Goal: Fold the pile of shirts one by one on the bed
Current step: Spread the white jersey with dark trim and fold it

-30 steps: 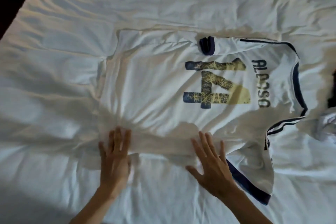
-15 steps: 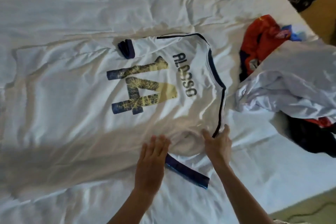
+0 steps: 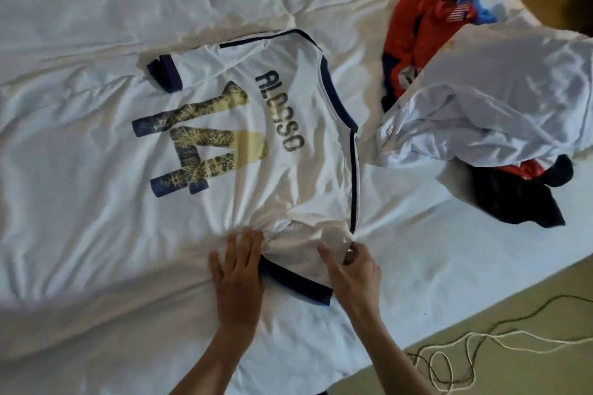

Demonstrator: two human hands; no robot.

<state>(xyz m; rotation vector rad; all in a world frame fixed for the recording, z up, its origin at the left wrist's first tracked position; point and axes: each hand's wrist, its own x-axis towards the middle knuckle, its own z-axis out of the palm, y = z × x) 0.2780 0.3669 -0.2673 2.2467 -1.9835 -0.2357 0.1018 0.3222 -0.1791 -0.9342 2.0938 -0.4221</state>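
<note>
A white football shirt (image 3: 224,144) with navy trim, a gold-and-navy number and a printed name lies flat, back up, on the white bed (image 3: 96,9). Its near sleeve (image 3: 298,261), edged with a navy cuff, is bunched between my hands. My left hand (image 3: 239,272) lies flat with straight fingers, pressing the fabric just left of the sleeve. My right hand (image 3: 351,264) pinches the sleeve's shoulder end beside the navy seam stripe. The far sleeve's navy cuff (image 3: 165,72) is tucked over the shirt. A pile of shirts (image 3: 475,99) lies to the right.
The pile holds a crumpled white shirt on top, red and blue ones (image 3: 420,22) behind and a black one (image 3: 516,199) in front. The bed's right edge runs diagonally; tangled cords (image 3: 455,359) lie on the floor beyond it.
The view has swung right, bringing the pile into sight. Both hands moved from the shirt's lower side edge to the near sleeve; my right hand went from flat to pinching it.
</note>
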